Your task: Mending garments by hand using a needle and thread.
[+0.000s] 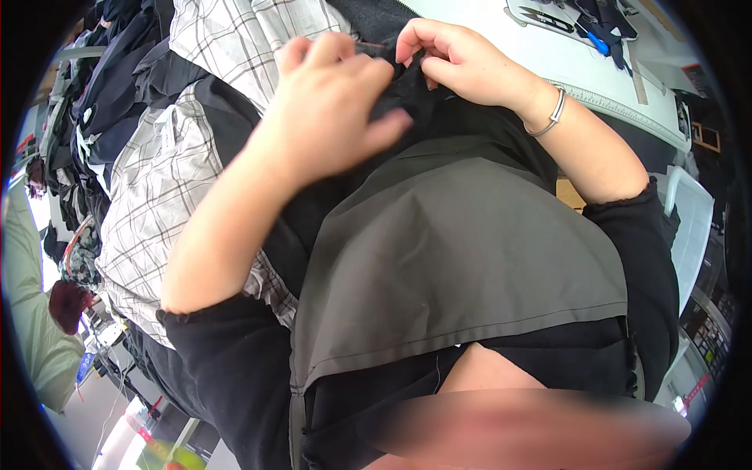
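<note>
Black cloth (405, 108) lies bunched before me, beyond my grey-green apron (470, 247). My right hand (452, 59), with a metal bracelet at the wrist, pinches at the black cloth with bent fingers. Motion blurs my left hand (341, 100), which is over the cloth to the left, its thumb away from its curled fingers. Whether those fingers hold anything is hidden from me. A thin reddish-brown strip (371, 45) shows on the cloth between the hands. To the left a white plaid garment (164, 176) with dark lines spreads beside my left arm.
Dark garments (111, 100) hang or lie piled at far left. On the white work table (587, 76) at upper right are a printed ruler scale (611, 108), black thread snips (546, 19) and a blue-handled tool (598, 43). A translucent plastic bin (690, 223) stands at my right.
</note>
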The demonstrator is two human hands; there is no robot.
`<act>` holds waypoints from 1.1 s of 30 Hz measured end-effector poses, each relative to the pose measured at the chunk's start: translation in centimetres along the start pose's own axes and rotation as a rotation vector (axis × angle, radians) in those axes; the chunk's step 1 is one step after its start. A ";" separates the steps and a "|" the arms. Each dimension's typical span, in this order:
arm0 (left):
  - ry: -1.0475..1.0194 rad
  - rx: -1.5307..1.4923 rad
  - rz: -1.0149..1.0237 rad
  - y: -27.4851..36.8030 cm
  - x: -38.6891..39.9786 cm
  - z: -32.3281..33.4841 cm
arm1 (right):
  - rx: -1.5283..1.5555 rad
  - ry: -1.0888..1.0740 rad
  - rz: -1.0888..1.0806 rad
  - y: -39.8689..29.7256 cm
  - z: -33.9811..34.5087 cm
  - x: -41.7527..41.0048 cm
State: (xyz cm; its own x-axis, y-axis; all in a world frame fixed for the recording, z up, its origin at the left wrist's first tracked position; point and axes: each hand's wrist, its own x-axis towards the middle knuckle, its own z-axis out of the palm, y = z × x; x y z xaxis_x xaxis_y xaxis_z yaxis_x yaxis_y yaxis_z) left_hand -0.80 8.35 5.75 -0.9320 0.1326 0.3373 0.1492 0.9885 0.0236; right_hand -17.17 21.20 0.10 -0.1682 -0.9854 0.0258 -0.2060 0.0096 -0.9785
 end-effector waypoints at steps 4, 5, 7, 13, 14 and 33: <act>-0.123 0.090 0.094 0.2 -1.1 -0.1 | -0.393 -0.126 -0.040 -3.1 0.1 -0.2; -0.148 0.068 0.149 -0.5 -1.3 -0.6 | -0.542 -0.125 -0.148 -4.2 0.4 -0.4; -0.140 0.110 0.206 -1.4 -0.5 -2.9 | -0.841 -0.022 -0.595 -3.2 0.8 -0.6; -0.102 0.115 0.291 -4.0 -1.1 -7.6 | -0.927 0.042 -0.610 -3.7 -3.0 -1.1; -0.104 0.202 0.230 -5.4 -2.2 -7.4 | -0.973 0.023 -0.534 -2.0 -4.8 -1.5; -0.189 -0.272 -0.401 -7.2 -0.1 -1.1 | -0.774 0.094 -0.149 -3.5 -1.3 -1.6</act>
State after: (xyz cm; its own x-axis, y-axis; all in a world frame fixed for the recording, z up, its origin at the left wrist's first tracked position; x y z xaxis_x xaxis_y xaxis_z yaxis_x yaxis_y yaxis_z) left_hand -1.39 1.17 6.55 -0.9730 -0.2175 0.0766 -0.1752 0.9131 0.3681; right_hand -17.44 22.91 3.78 -0.1594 -0.9676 0.1960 -0.8386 0.0279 -0.5441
